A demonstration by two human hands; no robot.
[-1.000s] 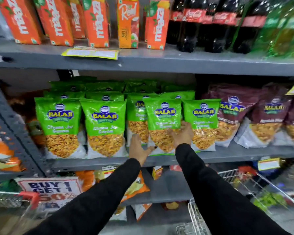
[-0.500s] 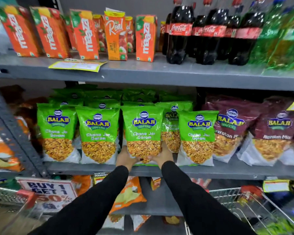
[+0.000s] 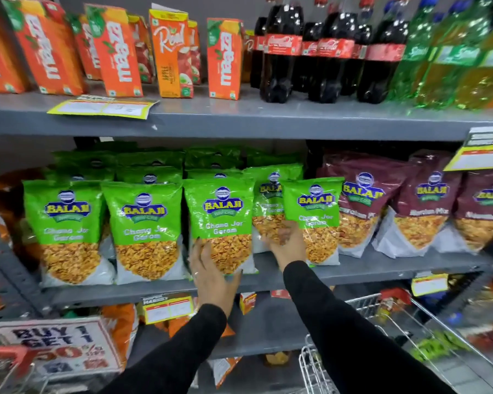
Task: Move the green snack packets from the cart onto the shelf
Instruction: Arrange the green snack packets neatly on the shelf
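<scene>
Your left hand, fingers spread, steadies a Chana Jor Garam packet on the shelf; right hand spread too. More green packets seemingly wait in the cart.

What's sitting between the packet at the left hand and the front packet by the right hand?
In the head view, another green packet stands set back between the left-hand packet and the right front packet; the right hand partly covers it.
</scene>
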